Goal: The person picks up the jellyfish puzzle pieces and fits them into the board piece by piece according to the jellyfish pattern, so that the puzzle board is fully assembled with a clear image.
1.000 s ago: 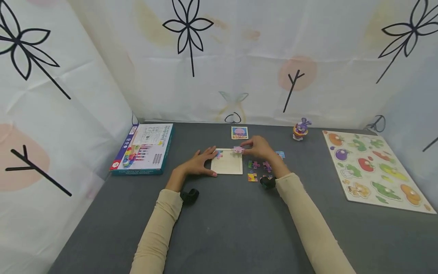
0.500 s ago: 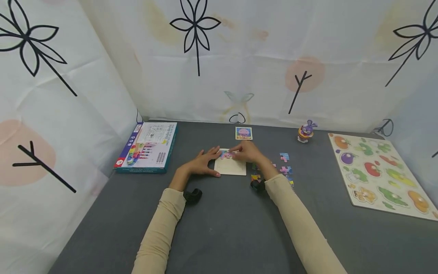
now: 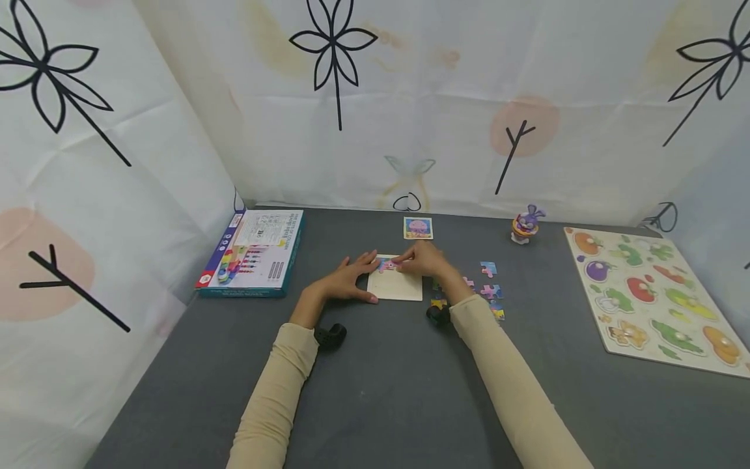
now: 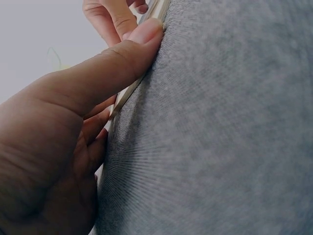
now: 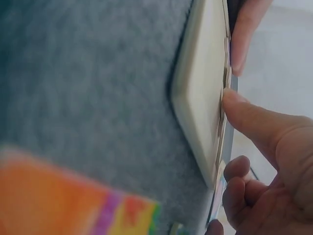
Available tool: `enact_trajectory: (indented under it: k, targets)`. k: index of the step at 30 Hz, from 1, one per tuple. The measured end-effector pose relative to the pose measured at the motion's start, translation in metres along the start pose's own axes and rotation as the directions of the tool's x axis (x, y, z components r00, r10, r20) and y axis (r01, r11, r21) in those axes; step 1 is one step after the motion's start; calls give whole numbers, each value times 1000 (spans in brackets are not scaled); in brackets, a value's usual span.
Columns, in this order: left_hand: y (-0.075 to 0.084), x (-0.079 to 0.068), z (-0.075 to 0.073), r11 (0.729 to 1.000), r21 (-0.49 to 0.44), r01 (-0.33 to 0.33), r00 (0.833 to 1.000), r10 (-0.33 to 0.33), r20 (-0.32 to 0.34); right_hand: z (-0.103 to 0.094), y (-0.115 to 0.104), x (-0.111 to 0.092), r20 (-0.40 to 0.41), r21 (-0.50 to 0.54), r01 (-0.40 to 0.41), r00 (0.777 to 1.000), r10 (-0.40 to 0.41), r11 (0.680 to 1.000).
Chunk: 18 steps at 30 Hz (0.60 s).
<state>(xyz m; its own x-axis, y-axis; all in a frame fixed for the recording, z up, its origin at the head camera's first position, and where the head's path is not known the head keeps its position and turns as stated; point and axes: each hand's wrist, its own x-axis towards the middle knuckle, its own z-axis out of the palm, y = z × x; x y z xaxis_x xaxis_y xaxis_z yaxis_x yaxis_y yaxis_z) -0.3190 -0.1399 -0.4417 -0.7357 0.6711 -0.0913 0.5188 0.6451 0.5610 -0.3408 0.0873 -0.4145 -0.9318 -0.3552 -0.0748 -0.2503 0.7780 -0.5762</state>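
A small pale wooden puzzle tray (image 3: 395, 287) lies on the grey table, with colourful jigsaw pieces (image 3: 385, 264) along its far edge. My left hand (image 3: 347, 280) holds the tray at its left side, the thumb at the near corner and the fingers towards the far corner. In the left wrist view its thumb lies along the tray's edge. My right hand (image 3: 426, 259) has its thumb and curled fingers on a pink puzzle piece at the tray's far side. From the right wrist, the thumb touches that piece flat on the tray (image 5: 203, 98); the hand hides part of it.
Loose puzzle pieces (image 3: 489, 290) lie right of the tray, some behind the right forearm. A picture card (image 3: 418, 228) lies beyond it. A boxed set (image 3: 252, 254) is at left, a purple-eared figurine (image 3: 525, 225) at back right, and a vegetable board (image 3: 659, 296) far right.
My right hand has moved left with the pink piece, from above the tray's far right corner down onto its far row. The left hand keeps its hold on the tray.
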Motion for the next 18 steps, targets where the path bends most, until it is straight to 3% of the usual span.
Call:
enact_trajectory:
  k: [6, 14, 18]
  targets:
    - [0, -1, -1, 1000, -15, 11, 1000, -11, -2, 0, -8, 1, -12, -85, -45, 999, 45, 995]
    - [0, 1, -2, 1000, -16, 13, 1000, -13, 2, 0, -5, 1, -3, -25, -66, 998, 66, 997]
    - [-1, 0, -2, 1000, -9, 2, 1000, -2, 5, -2, 1, -2, -18, 69, -18, 1000, 20, 997]
